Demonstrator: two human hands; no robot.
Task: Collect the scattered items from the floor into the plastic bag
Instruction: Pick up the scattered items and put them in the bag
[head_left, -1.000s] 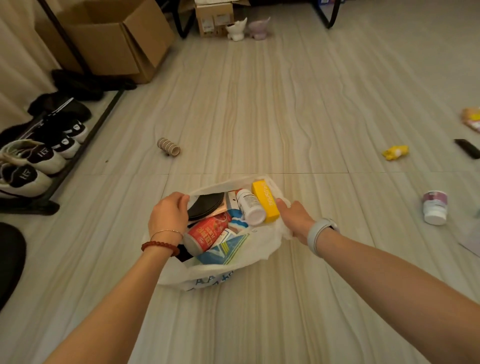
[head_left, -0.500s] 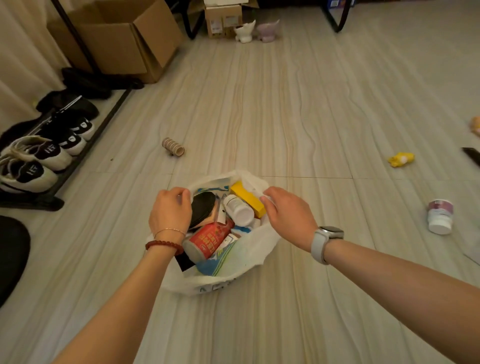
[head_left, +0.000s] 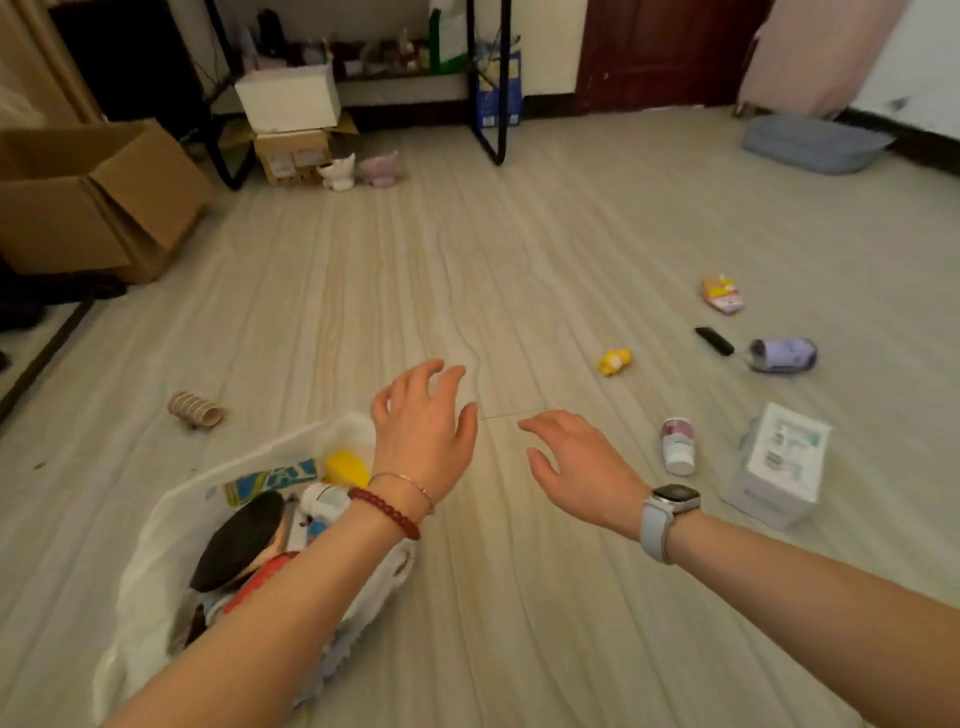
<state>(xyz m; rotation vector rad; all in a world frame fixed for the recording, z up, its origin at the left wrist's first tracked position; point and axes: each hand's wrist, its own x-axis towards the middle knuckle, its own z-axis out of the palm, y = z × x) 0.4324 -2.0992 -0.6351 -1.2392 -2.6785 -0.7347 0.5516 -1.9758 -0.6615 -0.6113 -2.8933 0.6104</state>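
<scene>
The white plastic bag (head_left: 156, 566) lies open on the floor at lower left, holding a black disc, a red can, a yellow box and other items. My left hand (head_left: 423, 431) hovers open just right of the bag, holding nothing. My right hand (head_left: 582, 467) is open too, above bare floor. Scattered to the right lie a small white jar (head_left: 678, 447), a white box (head_left: 779, 462), a yellow toy (head_left: 614, 361), a black comb-like item (head_left: 714, 340), a lilac bottle (head_left: 782, 355) and a snack packet (head_left: 722, 295). A ribbed roll (head_left: 195, 409) lies left of the bag.
Cardboard boxes (head_left: 93, 197) stand at the far left, with a white box (head_left: 288, 96) on another carton. Two small figurines (head_left: 358, 170) sit near a black metal rack (head_left: 488, 83). A grey pet bed (head_left: 815, 143) lies at the far right by a dark door.
Both hands have let go of the bag's rim and lifted away to the right. My view has risen and turned right, showing more floor items.
</scene>
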